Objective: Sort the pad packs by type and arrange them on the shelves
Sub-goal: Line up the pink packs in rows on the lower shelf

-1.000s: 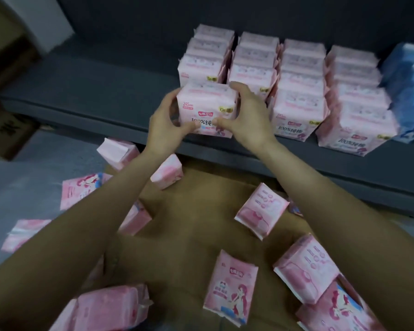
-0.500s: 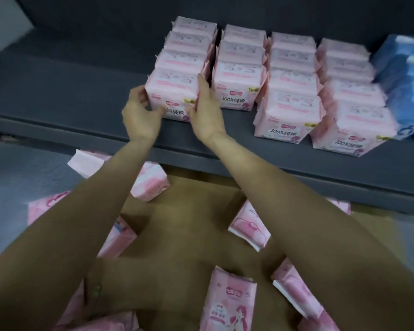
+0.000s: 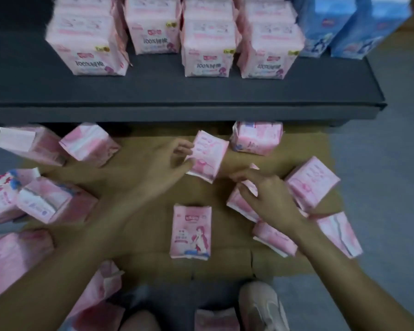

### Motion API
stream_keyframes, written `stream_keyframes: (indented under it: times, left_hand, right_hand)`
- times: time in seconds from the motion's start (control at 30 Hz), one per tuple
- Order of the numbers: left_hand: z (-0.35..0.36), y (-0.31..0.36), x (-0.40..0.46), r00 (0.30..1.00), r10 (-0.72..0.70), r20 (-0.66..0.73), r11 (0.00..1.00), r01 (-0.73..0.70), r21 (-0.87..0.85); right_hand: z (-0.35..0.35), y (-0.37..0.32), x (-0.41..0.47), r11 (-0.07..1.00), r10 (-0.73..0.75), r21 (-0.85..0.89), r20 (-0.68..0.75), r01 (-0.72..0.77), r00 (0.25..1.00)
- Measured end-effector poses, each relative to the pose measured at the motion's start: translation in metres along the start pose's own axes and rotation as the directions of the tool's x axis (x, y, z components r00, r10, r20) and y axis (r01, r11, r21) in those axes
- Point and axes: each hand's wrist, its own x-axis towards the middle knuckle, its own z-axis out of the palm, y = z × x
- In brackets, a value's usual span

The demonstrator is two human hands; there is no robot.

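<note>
Rows of pink pad packs stand on the dark grey shelf, with blue packs at their right. Several loose pink packs lie on brown cardboard on the floor below. My left hand pinches the left edge of a pink pack near the shelf front. My right hand curls its fingers on another pink pack lying on the cardboard. A pack with a cartoon girl lies flat between my arms.
More pink packs are scattered at the left and right of the cardboard. A pink shoe shows at the bottom. Grey floor lies to the right of the shelf end.
Both hands left the pack set on the shelf's left row and dropped to the floor. My view tilted down. Each hand now grasps a loose pack on the cardboard.
</note>
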Motion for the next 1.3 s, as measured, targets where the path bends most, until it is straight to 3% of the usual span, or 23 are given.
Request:
stream_keyframes:
  times: [0.07,0.13,0.27,0.37,0.47,0.57,0.67,0.73,0.9,1.03,1.2,1.23,1.3]
  left_hand:
    - [0.026,-0.007,-0.013,0.987,0.015,0.162,0.981,-0.046,0.189]
    - [0.045,-0.008,-0.023,0.971,0.014,0.237,0.909,-0.110,0.401]
    - [0.063,-0.008,-0.045,0.944,0.072,0.321,0.863,-0.221,0.455]
    - [0.071,-0.009,-0.068,0.948,0.019,0.317,0.838,-0.188,0.512]
    - [0.078,-0.012,-0.083,0.963,0.022,0.268,0.829,-0.168,0.534]
    - [0.086,-0.014,-0.101,0.979,0.122,0.161,0.819,-0.191,0.542]
    - [0.095,-0.002,-0.135,0.978,0.170,0.124,0.810,-0.211,0.547]
    - [0.102,0.004,-0.156,0.981,0.121,0.150,0.845,-0.181,0.504]
    - [0.129,0.015,-0.177,0.989,-0.117,0.095,0.948,0.083,0.306]
    - [0.140,-0.003,-0.189,0.910,-0.221,0.350,0.884,0.035,0.466]
    - [0.154,-0.020,-0.222,0.729,-0.435,0.529,0.849,0.136,0.510]
    - [0.160,-0.023,-0.229,0.712,-0.451,0.538,0.837,0.127,0.533]
    - [0.171,-0.027,-0.240,0.747,-0.439,0.500,0.814,0.095,0.573]
  right_hand:
    - [-0.008,0.020,-0.038,0.993,0.074,-0.087,0.000,-0.074,0.997]
    - [-0.016,0.038,-0.066,0.982,0.103,-0.158,-0.018,-0.104,0.995]
    - [-0.027,0.063,-0.107,0.953,0.066,-0.299,0.057,-0.046,0.996]
    - [-0.026,0.067,-0.133,0.937,0.065,-0.348,0.124,-0.019,0.990]
    - [-0.013,0.062,-0.148,0.900,-0.075,-0.417,0.137,0.126,0.988]
    - [-0.003,0.060,-0.153,0.872,-0.169,-0.442,0.134,0.211,0.977]
    - [-0.005,0.060,-0.169,0.901,-0.154,-0.393,0.104,0.183,0.983]
    - [-0.011,0.056,-0.186,0.933,-0.109,-0.336,0.081,0.130,0.991]
    - [-0.025,0.061,-0.223,0.954,-0.043,-0.298,-0.024,0.034,0.999]
    - [-0.031,0.083,-0.228,0.915,0.044,-0.384,-0.216,-0.126,0.975]
    - [-0.021,0.098,-0.217,0.822,0.231,-0.481,-0.207,-0.304,0.951]
    - [-0.014,0.100,-0.214,0.831,0.248,-0.458,-0.205,-0.317,0.947]
    - [-0.006,0.107,-0.209,0.845,0.263,-0.414,-0.232,-0.340,0.936]
